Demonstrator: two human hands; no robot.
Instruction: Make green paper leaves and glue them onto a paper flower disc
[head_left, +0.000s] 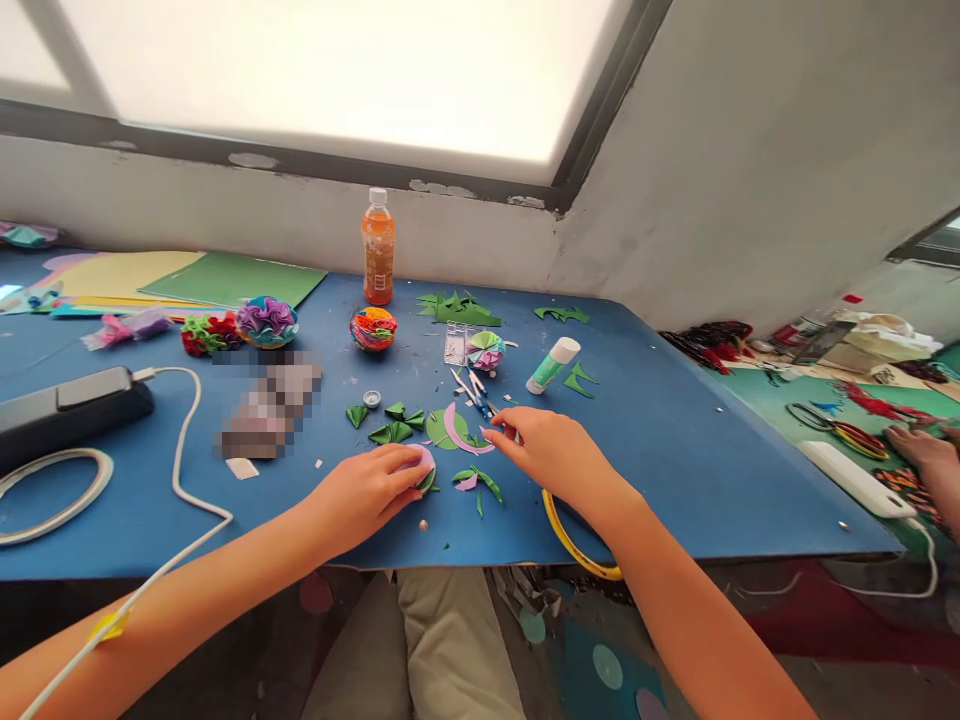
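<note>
My left hand [379,487] is closed on a round purple paper piece [421,460], with green paper showing along its lower edge. To its right, my right hand [551,450] has its fingers drawn together; whatever lies between the tips is too small to make out. Just beside those fingertips a purple paper crescent [454,430] lies across a green paper disc [441,430]. Folded green paper pieces [391,432] rest beyond my left hand. Nearer me are green and purple scraps [474,482]. Pens [474,385] lie past my right fingertips.
Glue stick [553,366], orange drink bottle [378,250], ruffled paper balls [373,330] and green offcuts [459,308] stand further back. Yellow-handled scissors [574,540] sit under my right forearm. A white cable [180,440] crosses my left arm. Another person's hand [926,450] is at far right.
</note>
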